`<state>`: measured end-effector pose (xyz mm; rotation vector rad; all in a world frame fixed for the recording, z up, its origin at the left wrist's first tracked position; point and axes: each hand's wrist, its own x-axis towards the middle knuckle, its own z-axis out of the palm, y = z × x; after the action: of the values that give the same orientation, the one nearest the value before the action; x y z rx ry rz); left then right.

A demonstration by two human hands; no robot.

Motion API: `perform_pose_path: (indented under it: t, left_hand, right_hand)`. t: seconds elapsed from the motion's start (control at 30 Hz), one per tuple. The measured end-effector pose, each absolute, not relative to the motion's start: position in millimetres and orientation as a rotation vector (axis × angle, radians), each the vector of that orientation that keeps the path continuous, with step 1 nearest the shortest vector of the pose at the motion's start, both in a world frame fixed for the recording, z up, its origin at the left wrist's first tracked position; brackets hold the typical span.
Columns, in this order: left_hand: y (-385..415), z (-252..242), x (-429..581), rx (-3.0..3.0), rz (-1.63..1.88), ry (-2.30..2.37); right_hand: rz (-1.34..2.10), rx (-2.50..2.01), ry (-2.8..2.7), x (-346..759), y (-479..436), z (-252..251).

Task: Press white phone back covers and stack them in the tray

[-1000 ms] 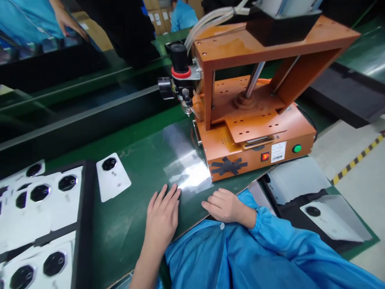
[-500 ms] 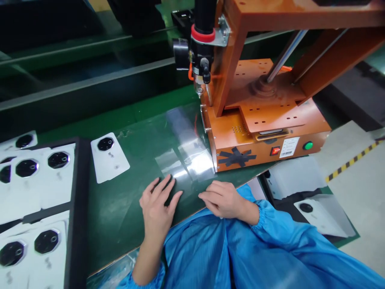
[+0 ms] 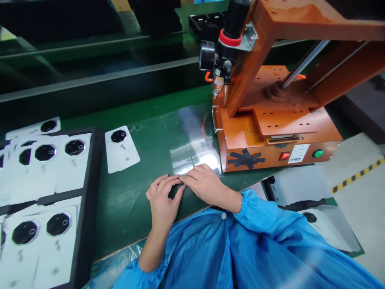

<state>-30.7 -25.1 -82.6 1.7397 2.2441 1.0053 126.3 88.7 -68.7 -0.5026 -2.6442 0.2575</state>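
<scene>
My left hand (image 3: 164, 197) is over the green work surface (image 3: 120, 208), its fingers bent and the thumb curled towards them. My right hand (image 3: 204, 185) reaches across from the right with its fingers pressed together. The fingertips of both hands meet at the near edge of a clear plastic film (image 3: 180, 158). Anything pinched between them is too small or hidden to name. A second clear film (image 3: 210, 154) lies beside the first, partly under the right hand. Left of the hands, a white phone back cover (image 3: 122, 154) with a black round camera area lies by itself.
An orange press machine (image 3: 255, 140) with a red switch and green button stands at the right. At the left, a black-framed tray (image 3: 90, 180) holds several white covers. More covers and translucent sheets (image 3: 303, 186) lie low on the right. A dark rail runs behind.
My right hand has moved left until its fingertips meet those of my left hand. My left fingers have drawn in from a spread pose. The camera view has shifted slightly.
</scene>
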Motion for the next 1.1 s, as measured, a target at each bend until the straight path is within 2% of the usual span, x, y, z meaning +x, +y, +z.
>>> perform_pose_path:
  t: [0.27,0.4,0.53,0.8,0.97,1.1]
  left_hand:
    - [-24.2,-84.8,-29.8,1.811,0.985,2.258]
    - [-27.2,-80.6,-30.8,1.930,0.797,2.236]
    - [-29.7,-72.8,-35.7,1.966,0.568,2.113]
    - [-15.1,-43.1,-56.1,1.902,0.507,1.921]
    - [24.0,-18.6,-118.8,1.503,0.348,2.478]
    - [55.2,-20.9,-154.2,1.156,0.137,2.812]
  right_hand:
    - [-0.064,-0.309,-2.730,129.9,84.7,-54.0]
    - [-0.073,-0.327,-2.754,135.2,82.2,-56.9]
    - [0.121,-0.405,-2.614,162.1,66.4,-55.3]
    - [0.800,-0.668,-1.941,178.7,49.9,-51.1]
    - [0.965,-0.664,-1.889,156.7,61.7,-62.7]
    - [0.952,-0.666,-1.918,160.9,60.4,-65.9]
